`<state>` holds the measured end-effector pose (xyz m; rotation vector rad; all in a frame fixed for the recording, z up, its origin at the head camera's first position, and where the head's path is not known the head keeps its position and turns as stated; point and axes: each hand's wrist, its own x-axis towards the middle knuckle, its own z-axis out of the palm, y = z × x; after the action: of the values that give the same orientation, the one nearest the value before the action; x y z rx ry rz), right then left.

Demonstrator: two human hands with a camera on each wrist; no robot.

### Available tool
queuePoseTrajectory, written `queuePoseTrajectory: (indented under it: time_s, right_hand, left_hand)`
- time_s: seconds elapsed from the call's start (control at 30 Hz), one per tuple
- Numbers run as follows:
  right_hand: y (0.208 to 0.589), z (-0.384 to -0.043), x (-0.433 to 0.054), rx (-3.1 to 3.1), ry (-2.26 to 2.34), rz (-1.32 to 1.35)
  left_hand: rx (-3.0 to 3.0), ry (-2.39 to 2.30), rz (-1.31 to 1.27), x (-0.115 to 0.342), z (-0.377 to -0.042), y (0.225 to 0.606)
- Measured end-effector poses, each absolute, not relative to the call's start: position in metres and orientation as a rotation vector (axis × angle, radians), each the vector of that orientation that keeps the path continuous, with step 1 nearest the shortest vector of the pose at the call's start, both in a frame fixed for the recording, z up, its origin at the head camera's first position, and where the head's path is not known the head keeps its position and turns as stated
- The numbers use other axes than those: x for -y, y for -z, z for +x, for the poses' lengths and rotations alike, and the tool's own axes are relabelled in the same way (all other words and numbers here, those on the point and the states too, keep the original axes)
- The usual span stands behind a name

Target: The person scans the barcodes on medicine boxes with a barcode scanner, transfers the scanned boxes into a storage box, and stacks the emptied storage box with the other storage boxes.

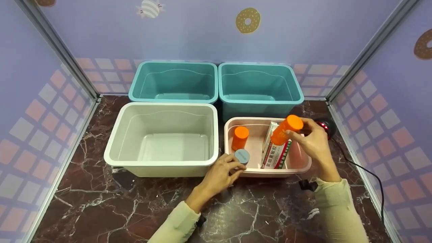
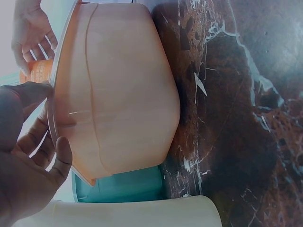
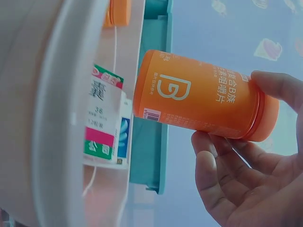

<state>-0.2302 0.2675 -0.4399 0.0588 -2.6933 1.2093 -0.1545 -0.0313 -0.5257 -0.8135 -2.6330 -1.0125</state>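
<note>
My right hand (image 1: 312, 136) pinches an orange pill bottle (image 3: 199, 94) between thumb and fingers near its cap. The bottle tilts above the right part of the pink bin (image 1: 270, 171), which overlaps it in the head view. At that bin's front left corner my left hand (image 1: 221, 170) holds the rim, thumb and fingers on either side. Its fingertips are close beside a grey-capped container (image 1: 242, 156) inside. A second orange pill bottle (image 1: 240, 137) stands behind that. Medicine boxes (image 1: 276, 155) lean in the bin's middle, partly covered by the held bottle.
A white bin (image 1: 162, 163) stands left of the pink one. Two teal bins (image 1: 173, 100) line the back wall. A black device (image 1: 327, 128) with red lights sits by the right hand, its cable (image 1: 366, 170) trailing along the right wall.
</note>
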Motion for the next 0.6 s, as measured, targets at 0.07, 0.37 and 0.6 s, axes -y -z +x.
queuePoseTrajectory:
  time_s: [0.07,0.37,0.6]
  right_hand:
    - [0.438,-0.23,-0.271,2.683,-1.218,0.056]
    - [0.434,-0.228,-0.285,2.635,-1.279,-0.033]
    - [0.429,-0.226,-0.296,2.632,-1.31,-0.122]
  left_hand:
    - [2.628,1.015,-0.818,0.032,-0.155,0.526]
    - [2.62,1.041,-0.81,0.032,-0.155,0.528]
    - [2.625,1.043,-0.814,0.032,-0.155,0.526]
